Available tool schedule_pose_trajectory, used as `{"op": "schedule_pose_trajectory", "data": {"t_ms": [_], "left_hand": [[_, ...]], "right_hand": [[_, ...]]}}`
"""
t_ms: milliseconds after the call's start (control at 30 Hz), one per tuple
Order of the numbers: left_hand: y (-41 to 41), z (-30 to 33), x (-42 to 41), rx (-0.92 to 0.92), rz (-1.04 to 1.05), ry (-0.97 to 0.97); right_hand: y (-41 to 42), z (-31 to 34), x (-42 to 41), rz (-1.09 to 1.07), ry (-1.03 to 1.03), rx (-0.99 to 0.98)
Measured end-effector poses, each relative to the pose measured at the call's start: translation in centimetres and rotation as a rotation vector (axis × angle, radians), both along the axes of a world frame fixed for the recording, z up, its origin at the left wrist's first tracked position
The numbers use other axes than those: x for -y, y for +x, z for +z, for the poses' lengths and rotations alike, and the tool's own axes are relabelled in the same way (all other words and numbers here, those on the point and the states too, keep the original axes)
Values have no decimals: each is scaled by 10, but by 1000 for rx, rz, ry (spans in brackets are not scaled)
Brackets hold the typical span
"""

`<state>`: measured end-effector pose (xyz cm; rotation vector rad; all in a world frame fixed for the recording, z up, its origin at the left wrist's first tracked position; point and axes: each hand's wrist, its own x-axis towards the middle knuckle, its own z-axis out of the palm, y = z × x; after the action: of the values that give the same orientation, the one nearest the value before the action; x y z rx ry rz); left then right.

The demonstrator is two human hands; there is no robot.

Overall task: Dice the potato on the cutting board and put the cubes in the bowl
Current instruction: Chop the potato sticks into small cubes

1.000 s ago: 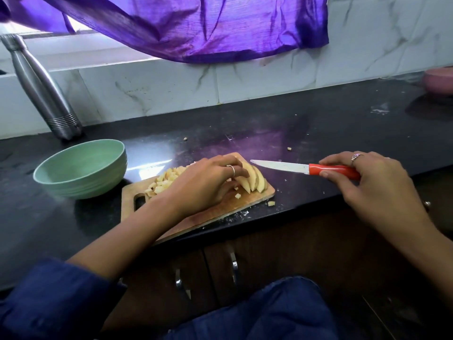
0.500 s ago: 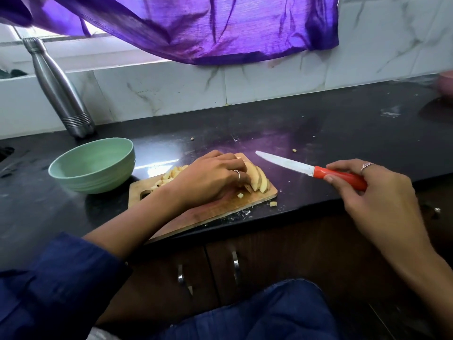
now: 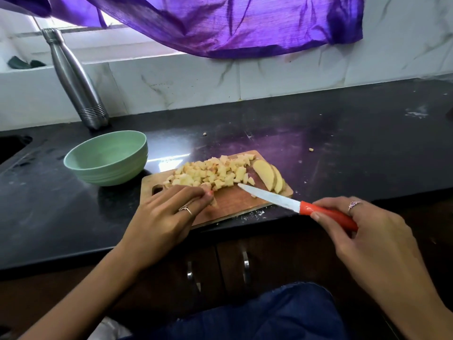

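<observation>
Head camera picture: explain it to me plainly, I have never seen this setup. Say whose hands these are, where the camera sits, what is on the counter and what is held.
No machine here: a person wears a camera on the head, looking down at their own hands. The right hand grips a red-handled knife. The left hand rests on the wooden cutting board, fingertips at the potato cubes. Uncut potato slices lie at the board's right end. A green bowl, seemingly empty, and a steel bottle stand on the black counter.

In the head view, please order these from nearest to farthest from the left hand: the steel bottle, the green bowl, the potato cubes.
From the left hand:
1. Potato cubes, on the board, just beyond the fingertips.
2. Green bowl, farther back to the left.
3. Steel bottle, by the back wall, behind the bowl.
</observation>
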<state>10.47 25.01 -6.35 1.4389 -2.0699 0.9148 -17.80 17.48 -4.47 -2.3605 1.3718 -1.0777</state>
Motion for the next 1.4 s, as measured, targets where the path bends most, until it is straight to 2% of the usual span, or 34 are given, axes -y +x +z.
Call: {"op": "schedule_pose_trajectory", "data": {"t_ms": [133,233,333,500,600,733,1000,1133,1400], "left_hand": [[2,-4,-16,-58,65,149],[-3,-5,-21,-184,75,190],[-6,-6,-24,-353,119,187],[-11,-3,-19,-553,258,228],[-16,-1,-14,-539,269,285],[-18,2,-11,-514,289,324],[-26,-11,-24,-522,393,249],[-28,-11,-25,-570,434,230],[-29,-15,-30,-709,432,173]], "right_hand": [[10,-3,2,-18,25,-135],[13,-1,7,-78,-2,-179],[12,4,7,-94,41,-118],[17,-3,-7,30,234,-89],[25,-10,-15,109,309,-67],[29,-14,-17,154,298,-20],[29,-20,-21,216,275,19],[34,-22,-24,242,257,26],[59,-22,-42,336,349,-32]]}}
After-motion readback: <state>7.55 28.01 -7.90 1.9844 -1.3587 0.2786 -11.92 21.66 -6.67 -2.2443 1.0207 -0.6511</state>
